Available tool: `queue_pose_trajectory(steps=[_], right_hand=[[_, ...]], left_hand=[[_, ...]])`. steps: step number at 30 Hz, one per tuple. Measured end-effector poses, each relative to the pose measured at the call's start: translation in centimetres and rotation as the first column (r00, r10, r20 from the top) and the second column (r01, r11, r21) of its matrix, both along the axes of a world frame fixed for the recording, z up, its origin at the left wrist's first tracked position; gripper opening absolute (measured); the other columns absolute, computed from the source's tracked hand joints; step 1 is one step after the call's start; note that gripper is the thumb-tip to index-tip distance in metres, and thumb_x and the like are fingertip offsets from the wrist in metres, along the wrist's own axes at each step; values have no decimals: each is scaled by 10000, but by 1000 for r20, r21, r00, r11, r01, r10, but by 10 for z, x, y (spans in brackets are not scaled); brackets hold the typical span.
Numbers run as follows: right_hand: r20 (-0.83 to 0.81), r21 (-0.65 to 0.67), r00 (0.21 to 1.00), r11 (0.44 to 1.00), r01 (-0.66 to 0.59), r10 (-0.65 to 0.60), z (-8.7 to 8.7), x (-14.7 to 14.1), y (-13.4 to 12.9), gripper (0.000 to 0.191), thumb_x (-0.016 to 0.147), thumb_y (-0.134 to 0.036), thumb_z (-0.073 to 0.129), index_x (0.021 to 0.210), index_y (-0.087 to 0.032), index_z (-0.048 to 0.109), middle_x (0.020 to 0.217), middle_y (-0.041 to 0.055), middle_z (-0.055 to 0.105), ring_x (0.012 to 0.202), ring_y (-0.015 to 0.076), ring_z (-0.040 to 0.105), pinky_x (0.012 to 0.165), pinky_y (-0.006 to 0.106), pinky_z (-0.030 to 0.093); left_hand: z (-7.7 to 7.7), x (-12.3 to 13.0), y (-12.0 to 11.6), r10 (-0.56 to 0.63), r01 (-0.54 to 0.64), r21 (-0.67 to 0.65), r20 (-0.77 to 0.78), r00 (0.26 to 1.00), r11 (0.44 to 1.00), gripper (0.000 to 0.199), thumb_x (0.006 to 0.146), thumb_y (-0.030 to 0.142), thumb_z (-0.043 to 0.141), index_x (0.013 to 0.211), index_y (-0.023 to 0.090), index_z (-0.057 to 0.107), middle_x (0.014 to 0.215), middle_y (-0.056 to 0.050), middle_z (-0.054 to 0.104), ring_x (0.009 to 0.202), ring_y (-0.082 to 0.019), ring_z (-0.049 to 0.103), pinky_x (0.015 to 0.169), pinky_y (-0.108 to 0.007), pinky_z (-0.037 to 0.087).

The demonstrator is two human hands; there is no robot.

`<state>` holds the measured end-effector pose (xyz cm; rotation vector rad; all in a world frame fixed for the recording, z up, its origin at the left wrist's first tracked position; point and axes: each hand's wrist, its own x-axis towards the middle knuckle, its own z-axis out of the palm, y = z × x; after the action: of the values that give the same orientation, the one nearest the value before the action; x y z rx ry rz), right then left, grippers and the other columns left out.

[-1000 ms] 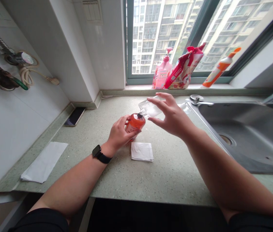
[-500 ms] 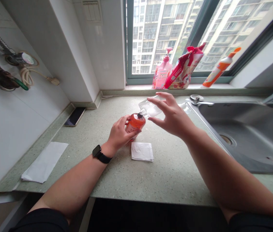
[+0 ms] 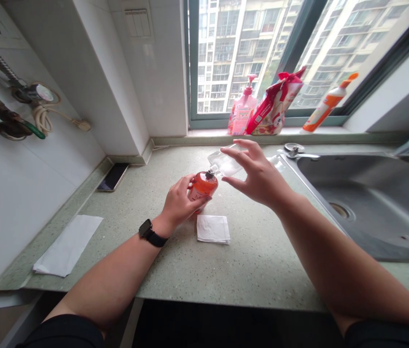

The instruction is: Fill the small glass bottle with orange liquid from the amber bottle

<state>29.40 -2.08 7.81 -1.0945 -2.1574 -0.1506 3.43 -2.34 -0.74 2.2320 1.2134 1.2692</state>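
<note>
My left hand [image 3: 182, 199] is wrapped round an orange-red bottle [image 3: 204, 183] that stands on the counter, leaning slightly. A clear, see-through bottle [image 3: 226, 162] is gripped in my right hand [image 3: 255, 169]; it is tipped so its neck points down and left. That neck meets the dark mouth at the top of the orange-red bottle. Whether liquid flows between them is too small to tell. Just in front of the orange-red bottle lies a folded white tissue [image 3: 213, 229].
A phone [image 3: 113, 177] and a white paper sheet [image 3: 68, 245] lie on the counter [image 3: 262, 270] at left. The sink [image 3: 371, 193] is at right. A pink pump bottle [image 3: 242, 111], a red bag [image 3: 277, 104] and an orange-white bottle [image 3: 325, 108] stand on the windowsill.
Both hands and both bottles keep nearly the same pose. Only the camera view has shifted very slightly.
</note>
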Motion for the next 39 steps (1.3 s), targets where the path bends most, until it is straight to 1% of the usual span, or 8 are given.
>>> queue_pose_trajectory(steps=[8,14,23,32,39], right_hand=[[-4,7,1000,1000,-3,3,-1,1,1,655,929,-353,758,1550,-374,549,1593,129,472,1234,351,667,1016,603,631],[-13,16,1000,1000,-9,9,0,1,1,651,927,-333,766,1544,-351,560,1593,141,467,1243,359,666,1049,614,612],[-17,30,1000,1000,-7,8,0,1,0,672,929,-324,764,1562,-372,542,1600,126,460,1238,348,667,1054,608,613],[-14,45,1000,999,-2,2,1,2,-1,673,928,-319,768,1557,-372,536,1606,129,455,1236,352,671,1079,628,602],[-16,26,1000,1000,14,-14,4,0,-3,717,913,-299,778,1571,-410,514,1614,113,459,1252,365,666,1077,647,602]], left_hand=[[-1,0,1,-4,4,-7,8,1000,1000,708,891,661,805,1402,223,582,1340,-128,733,1114,-289,756,986,-499,639],[0,0,0,11,-11,1,-10,1000,1000,701,893,650,807,1403,225,584,1332,-129,735,1075,-284,765,970,-489,643],[0,0,-1,8,-8,-10,-5,1000,1000,716,886,655,812,1406,225,574,1346,-139,731,1084,-294,765,975,-495,637],[1,0,-1,7,-7,0,-7,1000,1000,704,898,673,789,1399,227,574,1339,-139,734,1062,-282,767,974,-485,637],[1,0,0,3,-3,-5,2,1000,1000,706,893,675,793,1395,228,578,1327,-138,737,1045,-282,768,962,-492,640]])
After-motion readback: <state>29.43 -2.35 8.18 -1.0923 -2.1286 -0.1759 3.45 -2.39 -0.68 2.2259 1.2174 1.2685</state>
